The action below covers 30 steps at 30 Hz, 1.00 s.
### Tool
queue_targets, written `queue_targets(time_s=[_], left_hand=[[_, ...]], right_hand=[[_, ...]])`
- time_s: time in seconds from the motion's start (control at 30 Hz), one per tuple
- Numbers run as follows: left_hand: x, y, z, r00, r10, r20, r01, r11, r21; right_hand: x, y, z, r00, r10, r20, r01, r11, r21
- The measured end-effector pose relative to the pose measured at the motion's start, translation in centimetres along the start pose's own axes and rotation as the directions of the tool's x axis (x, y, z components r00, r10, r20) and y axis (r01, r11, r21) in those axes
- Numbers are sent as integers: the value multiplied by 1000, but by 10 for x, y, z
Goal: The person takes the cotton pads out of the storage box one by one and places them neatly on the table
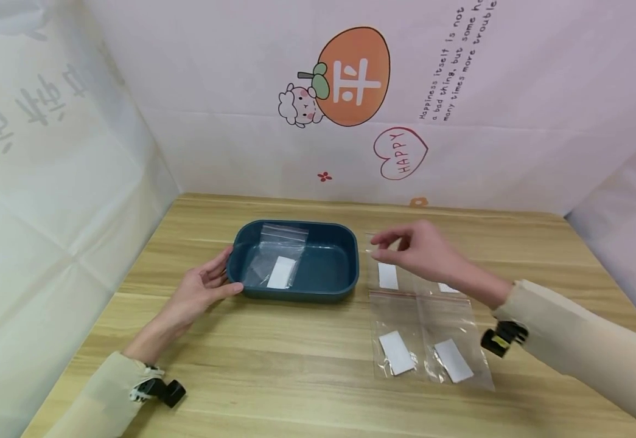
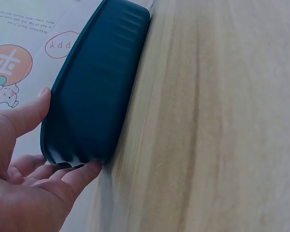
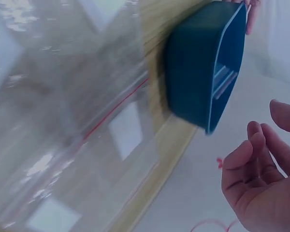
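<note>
A dark teal rectangular container (image 1: 325, 267) stands on the table. Inside, toward its left end, lies a clear zip bag (image 1: 285, 236) with a white rectangular piece (image 1: 282, 272) in it. My left hand (image 1: 197, 292) holds the container's left end; in the left wrist view the thumb is on its rim and the fingers wrap round the end wall. To the container's right, my right hand (image 1: 422, 246) hovers over several clear zip bags (image 1: 400, 313), fingers loosely bent and nothing between them. Each bag holds a white piece (image 1: 397, 353); the upper right one is partly hidden by my right wrist.
The wooden table (image 1: 274, 365) carries the container and the bags, which lie side by side in two rows. A white printed sheet (image 1: 241, 146) hangs behind the table's back edge, with more white sheeting on both sides. Each wrist wears a small black camera (image 1: 170, 392).
</note>
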<state>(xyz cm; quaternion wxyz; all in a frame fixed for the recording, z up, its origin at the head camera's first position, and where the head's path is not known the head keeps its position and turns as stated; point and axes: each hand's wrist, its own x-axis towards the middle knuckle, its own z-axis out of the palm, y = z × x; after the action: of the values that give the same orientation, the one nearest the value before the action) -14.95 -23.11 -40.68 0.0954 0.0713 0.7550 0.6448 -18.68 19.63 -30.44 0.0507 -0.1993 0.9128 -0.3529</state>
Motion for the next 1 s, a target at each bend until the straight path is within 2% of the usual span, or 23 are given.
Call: queue_targets(time_s=[0.27,0.5,0.67,0.83,1.0], left_hand=[[-1,0,-2,1000,-5,1,5,1000,-18],[0,0,-2,1000,15,1,-15,1000,3],[1,0,-1,1000,8,5,-8,1000,6],[2,-1,0,1000,5,4,-5,1000,11],[1,0,-1,1000,4,-2,-4,1000,20]], right_hand=[[51,-27,33,997,-10,80,5,998,69],[81,-38,64,990,16,140,-30,995,96],[92,-38,84,981,65,183,-91,987,133],[94,-39,95,965,132,226,-179,963,204],[99,-40,103,961,163,221,-209,957,200]])
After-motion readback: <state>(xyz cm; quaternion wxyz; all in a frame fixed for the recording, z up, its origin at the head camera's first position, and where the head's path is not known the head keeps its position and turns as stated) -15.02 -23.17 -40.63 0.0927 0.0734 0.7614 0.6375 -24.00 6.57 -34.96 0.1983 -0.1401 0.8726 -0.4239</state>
